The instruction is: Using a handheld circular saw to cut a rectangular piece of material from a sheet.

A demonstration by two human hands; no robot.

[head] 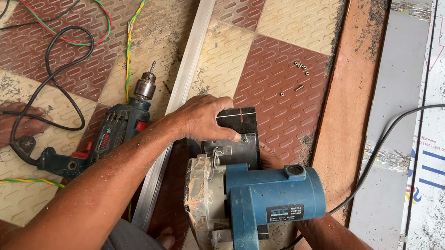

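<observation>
We see our left hand (pixel 201 120) laid palm down on a small dark plate (pixel 242 122) on the tiled floor (pixel 294 17), the fingers (pixel 227 134) curled close together and pressing on its near edge, right at the metal base of the blue cutter (pixel 258 200). The cutter stands on the floor just behind that plate, its clear blade guard toward our left. Our right hand (pixel 269 158) is mostly hidden behind the cutter's motor housing; we cannot tell how far its fingers are spread or what they grip. A long metal strip (pixel 183 82) runs along the floor under our left forearm. Beside it lies a green drill (pixel 114 130) among loose wires (pixel 66 37). A few small screws (pixel 301 67) lie scattered beyond the plate.
</observation>
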